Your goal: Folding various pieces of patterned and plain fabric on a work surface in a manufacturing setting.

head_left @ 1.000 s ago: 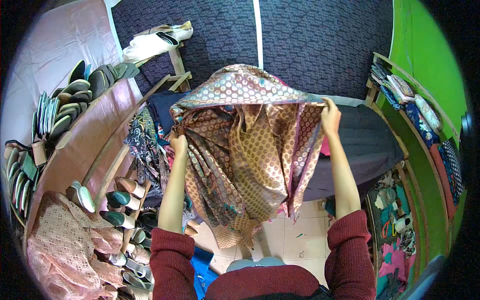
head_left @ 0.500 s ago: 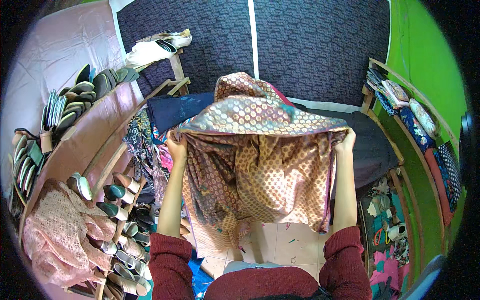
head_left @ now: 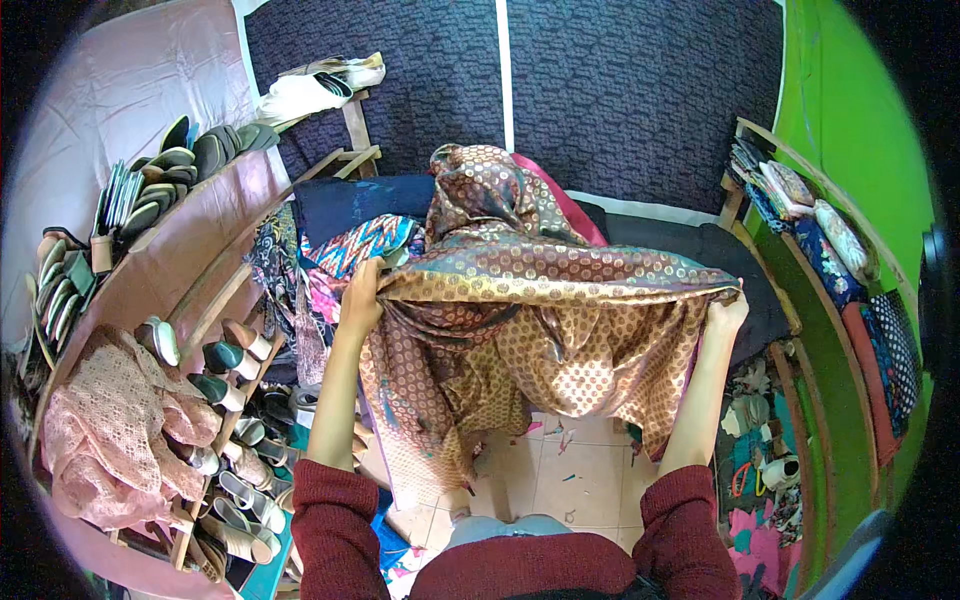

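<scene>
A gold and brown dotted fabric [head_left: 560, 345] is stretched between my two hands. My left hand [head_left: 364, 296] is closed round a bunched edge on the left. On the right, my right hand [head_left: 726, 310] grips the same edge, pinched at its corner. Between them runs a taut fold, with the cloth hanging down in front of me in loose drapes. The far part of the fabric lies heaped on a dark surface, beside a strip of red cloth [head_left: 560, 200]. Some fingers are hidden by the folds.
Shoes and soles [head_left: 225, 360] fill wooden racks at left, with a pink net cloth [head_left: 125, 430] draped over them. A zigzag-patterned cloth [head_left: 365, 243] lies behind my left hand. Folded fabrics [head_left: 870, 330] sit on shelves at right. Scraps dot the tiled floor [head_left: 560, 480].
Both hands have moved rightward and slightly lower, pulling the fabric's edge tauter. The zigzag cloth and more of the heaped far part now show.
</scene>
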A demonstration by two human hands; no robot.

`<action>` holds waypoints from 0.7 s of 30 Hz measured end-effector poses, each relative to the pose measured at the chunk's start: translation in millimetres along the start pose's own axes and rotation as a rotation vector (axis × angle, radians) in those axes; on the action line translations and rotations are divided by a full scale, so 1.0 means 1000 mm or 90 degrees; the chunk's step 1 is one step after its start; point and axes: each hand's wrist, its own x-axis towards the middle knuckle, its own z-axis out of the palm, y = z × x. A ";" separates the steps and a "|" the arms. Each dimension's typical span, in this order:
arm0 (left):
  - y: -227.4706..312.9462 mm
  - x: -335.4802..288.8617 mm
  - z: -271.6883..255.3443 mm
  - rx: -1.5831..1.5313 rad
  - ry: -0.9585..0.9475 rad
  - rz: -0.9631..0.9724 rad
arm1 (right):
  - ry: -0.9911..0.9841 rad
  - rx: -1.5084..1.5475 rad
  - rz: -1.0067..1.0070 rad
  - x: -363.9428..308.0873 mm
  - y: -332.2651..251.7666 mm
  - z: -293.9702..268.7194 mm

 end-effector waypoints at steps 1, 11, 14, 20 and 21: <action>0.002 -0.004 0.001 -0.011 -0.001 -0.024 | -0.007 -0.013 -0.013 0.000 -0.004 -0.004; 0.033 0.000 0.042 -0.381 0.112 -0.298 | -0.389 -0.696 0.014 -0.164 0.069 0.102; 0.088 0.030 0.049 -0.374 0.180 -0.170 | -0.762 -0.931 -0.105 -0.186 0.149 0.070; 0.083 0.061 -0.005 -0.070 0.018 0.045 | -0.846 -0.832 0.099 -0.165 0.214 0.070; 0.063 0.050 -0.021 0.017 0.000 0.057 | -0.872 -0.868 0.091 -0.164 0.214 0.081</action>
